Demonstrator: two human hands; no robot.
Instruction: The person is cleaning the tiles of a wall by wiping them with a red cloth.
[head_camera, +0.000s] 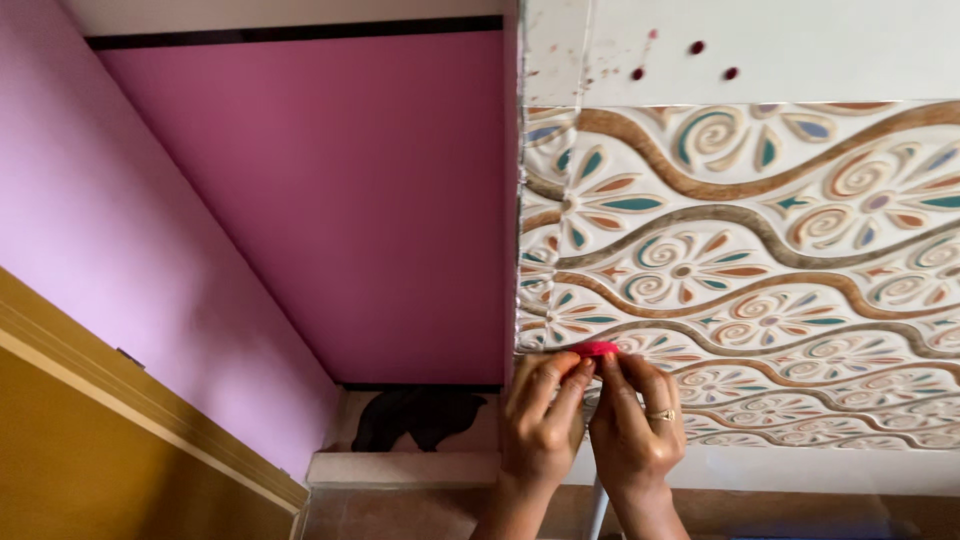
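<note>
Both hands are raised against a wall of patterned relief tiles (740, 250) with swirls and flower shapes. My left hand (540, 415) and my right hand (630, 420) pinch a small red object (597, 348) between their fingertips, held right at the tiles' lower left part. What the red object is cannot be told; only its top edge shows. My right hand wears a ring. A thin white rod (596, 510) shows below, between my wrists.
A pink wall (330, 200) fills the left and middle. A mustard-yellow wooden panel (100, 440) slants across the lower left. A dark shape (420, 415) sits on a white ledge (400, 468) below the pink wall. Red spots mark the white strip (800, 50) above the tiles.
</note>
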